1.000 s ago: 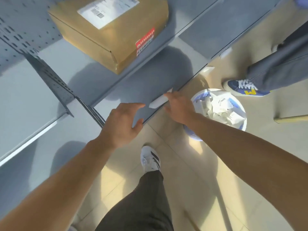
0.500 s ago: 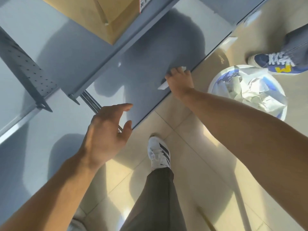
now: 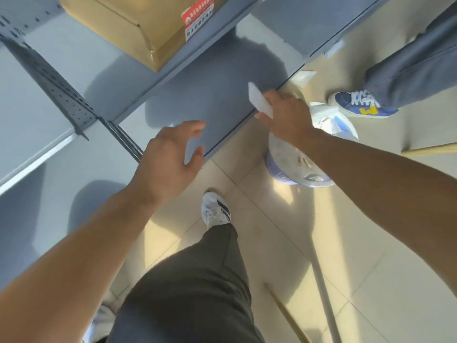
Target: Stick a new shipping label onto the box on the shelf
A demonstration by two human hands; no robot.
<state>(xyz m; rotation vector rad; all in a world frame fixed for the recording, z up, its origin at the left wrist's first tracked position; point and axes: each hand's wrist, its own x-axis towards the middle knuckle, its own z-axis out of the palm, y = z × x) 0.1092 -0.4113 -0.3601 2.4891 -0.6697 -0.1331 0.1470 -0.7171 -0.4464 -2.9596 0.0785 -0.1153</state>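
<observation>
A brown cardboard box [image 3: 138, 23] with a red and white sticker [image 3: 199, 18] on its side stands on the upper grey shelf at the top of the view, partly cut off. My right hand [image 3: 286, 112] is shut on a white shipping label [image 3: 259, 101], held tilted just above the front edge of the lower shelf [image 3: 210, 100], below and right of the box. My left hand [image 3: 170, 159] hovers open with fingers spread over the lower shelf's front edge, holding nothing.
A white and blue waste bin [image 3: 291, 159] with crumpled paper stands on the tiled floor under my right wrist. Another person's leg and blue shoe [image 3: 361, 105] are at the right. A perforated shelf bracket [image 3: 57, 82] runs at the left. My own leg and white shoe [image 3: 216, 209] are below.
My right hand has lifted the label off the lower shelf and moved right with it, over the bin. My left hand has opened wider and shifted forward. The view has tilted back up.
</observation>
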